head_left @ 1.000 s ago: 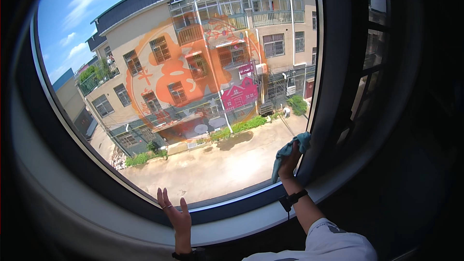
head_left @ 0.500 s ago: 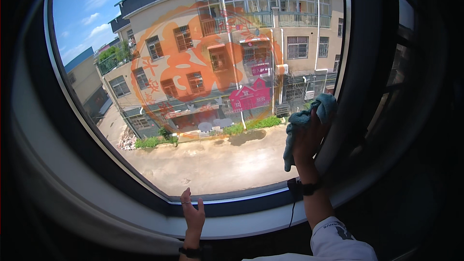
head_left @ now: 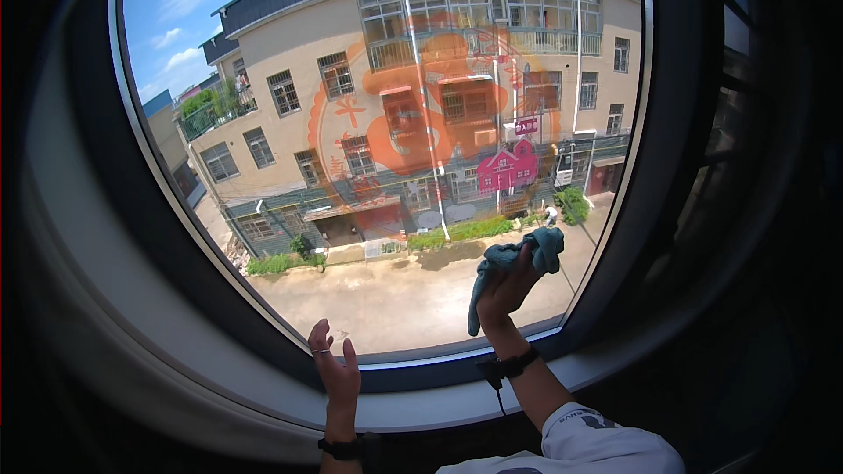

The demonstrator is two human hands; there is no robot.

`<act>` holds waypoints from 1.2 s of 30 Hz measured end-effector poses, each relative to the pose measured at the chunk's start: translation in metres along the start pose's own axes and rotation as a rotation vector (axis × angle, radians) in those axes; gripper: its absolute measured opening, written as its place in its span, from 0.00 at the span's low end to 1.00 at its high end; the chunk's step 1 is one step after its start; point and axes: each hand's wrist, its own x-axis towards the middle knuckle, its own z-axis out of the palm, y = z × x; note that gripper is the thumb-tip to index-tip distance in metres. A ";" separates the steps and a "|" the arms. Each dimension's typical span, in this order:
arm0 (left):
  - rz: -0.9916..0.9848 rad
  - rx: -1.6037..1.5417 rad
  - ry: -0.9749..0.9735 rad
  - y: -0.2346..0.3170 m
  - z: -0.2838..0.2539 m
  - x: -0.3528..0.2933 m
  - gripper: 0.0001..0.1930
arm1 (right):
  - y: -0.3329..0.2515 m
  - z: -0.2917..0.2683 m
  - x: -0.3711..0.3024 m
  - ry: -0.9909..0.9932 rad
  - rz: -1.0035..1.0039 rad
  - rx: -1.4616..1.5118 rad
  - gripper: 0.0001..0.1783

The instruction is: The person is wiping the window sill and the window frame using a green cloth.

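Observation:
A teal cloth [head_left: 518,256] is bunched in my right hand [head_left: 507,290], which presses it to the lower right part of the window pane [head_left: 386,298]. My fingers lie partly behind the cloth's folds, and one end hangs down on the left. Near the lower left of the frame, my left hand [head_left: 338,369] is raised with fingers apart and holds nothing; a ring shows on one finger. Whether it touches the glass I cannot tell. Both wrists wear dark bands.
An orange round sticker [head_left: 404,136] with a pink house shape [head_left: 507,167] is on the glass. A dark window frame [head_left: 421,377] and a pale sill [head_left: 413,412] curve around it. Outside stands a beige building [head_left: 299,35] beyond a paved yard. A short cable hangs by my right wrist.
My right hand has moved left and down across the pane with the cloth. My left hand has shifted slightly left and up. The whole view has shifted a little.

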 end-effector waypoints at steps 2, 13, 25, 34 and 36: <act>0.048 -0.019 0.022 -0.003 -0.013 0.013 0.26 | -0.043 0.022 -0.023 -0.146 0.007 0.026 0.34; 0.011 -0.012 0.131 -0.070 -0.081 0.024 0.22 | -0.257 0.115 0.051 -0.145 -1.048 0.056 0.27; -0.081 -0.017 0.153 -0.109 -0.120 -0.004 0.22 | -0.231 0.126 -0.093 -0.192 -1.348 -0.175 0.38; -0.025 0.017 0.092 -0.106 -0.165 -0.010 0.22 | -0.335 0.130 0.068 -0.164 -0.870 0.269 0.29; -0.031 0.002 0.083 -0.104 -0.169 -0.010 0.22 | -0.344 0.133 0.058 -0.175 -0.854 0.186 0.32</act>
